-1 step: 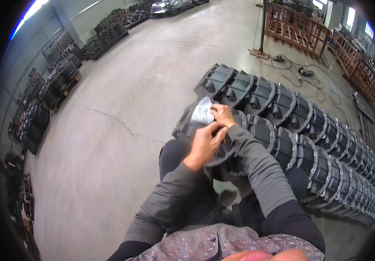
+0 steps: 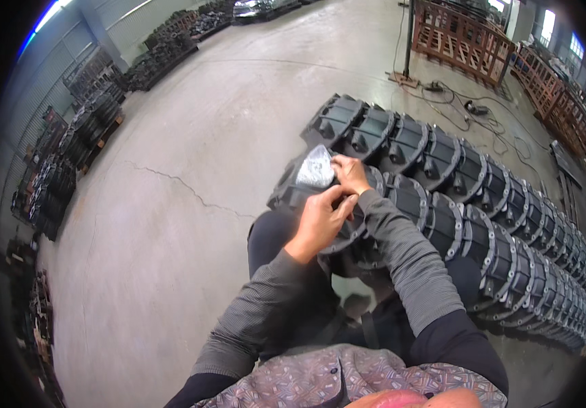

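Note:
My left hand (image 2: 319,222) is over the near end of the front row of dark metal housings (image 2: 439,221), its thumb and fingertips drawn together in a pinch. Just beyond it, my right hand (image 2: 351,175) has its fingers curled closed, beside a crumpled clear plastic bag (image 2: 316,168). The bag rests on top of the nearest housing; its contents cannot be made out. My two hands meet at the left fingertips and the heel of the right hand. Whatever small thing lies between the fingers is hidden.
A second row of housings (image 2: 408,139) runs behind the first, both stretching right. Cables and a power tool (image 2: 475,109) lie on the floor beyond, near a black post (image 2: 409,41) and brown slatted crates (image 2: 459,41). Stacked dark parts (image 2: 55,187) line the left wall.
The scene has shifted up slightly in the picture. Both hands keep nearly the same closed pose beside the plastic bag.

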Demonstrator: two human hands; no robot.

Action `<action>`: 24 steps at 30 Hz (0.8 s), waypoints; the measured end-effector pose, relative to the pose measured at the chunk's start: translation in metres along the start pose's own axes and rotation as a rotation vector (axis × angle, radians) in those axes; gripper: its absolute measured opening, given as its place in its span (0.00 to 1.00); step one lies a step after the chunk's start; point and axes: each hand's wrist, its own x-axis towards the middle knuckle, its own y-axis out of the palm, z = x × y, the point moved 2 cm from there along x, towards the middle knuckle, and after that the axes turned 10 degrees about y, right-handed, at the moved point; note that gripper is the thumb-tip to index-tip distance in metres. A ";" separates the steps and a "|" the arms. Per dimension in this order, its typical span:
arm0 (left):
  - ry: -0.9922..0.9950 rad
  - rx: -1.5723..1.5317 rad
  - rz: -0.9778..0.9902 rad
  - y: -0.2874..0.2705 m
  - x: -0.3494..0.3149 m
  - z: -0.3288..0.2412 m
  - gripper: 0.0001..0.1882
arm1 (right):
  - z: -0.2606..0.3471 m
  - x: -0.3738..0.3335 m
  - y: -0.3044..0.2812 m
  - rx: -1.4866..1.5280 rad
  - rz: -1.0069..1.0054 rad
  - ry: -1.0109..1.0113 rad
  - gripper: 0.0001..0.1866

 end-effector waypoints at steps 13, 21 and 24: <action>1.256 0.250 -0.044 -0.033 -0.114 -0.242 0.15 | 0.057 -0.076 -0.180 0.451 0.060 0.366 0.12; 1.439 0.027 -0.041 0.037 -0.103 -0.235 0.16 | 0.029 -0.098 -0.200 0.536 0.064 0.441 0.11; 1.218 -0.191 0.163 0.062 -0.113 -0.242 0.10 | 0.016 -0.092 -0.190 0.580 0.065 0.394 0.13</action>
